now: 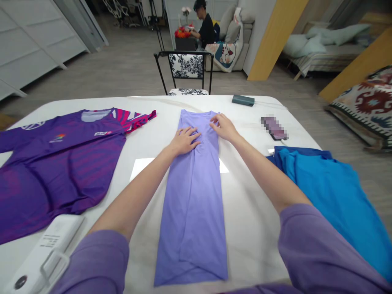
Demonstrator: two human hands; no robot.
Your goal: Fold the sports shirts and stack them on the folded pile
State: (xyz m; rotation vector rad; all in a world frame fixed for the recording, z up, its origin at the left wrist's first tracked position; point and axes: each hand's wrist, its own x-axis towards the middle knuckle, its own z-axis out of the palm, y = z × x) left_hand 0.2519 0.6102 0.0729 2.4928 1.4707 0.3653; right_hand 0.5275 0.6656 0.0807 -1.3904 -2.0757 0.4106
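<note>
A lavender shirt (pixel 202 196), folded into a long narrow strip, lies lengthwise on the white table (pixel 251 237), its neckline at the far end. My left hand (pixel 185 141) rests on the upper part of the cloth with fingers spread, and small creases run beside it. Near the neckline, my right hand (pixel 226 127) touches the strip's right edge, its fingers loosely bent and a little apart. To the left lies a purple and pink sports jersey (pixel 82 163), spread out flat. On the right are blue folded clothes (pixel 330 192), bright blue over navy.
A white device with a handle (pixel 49 249) stands at the lower left. A dark green case (pixel 243 100) and a phone (pixel 275 128) lie at the far right. Beyond the table are a patterned chair (pixel 186 67) and a seated person (pixel 206 30).
</note>
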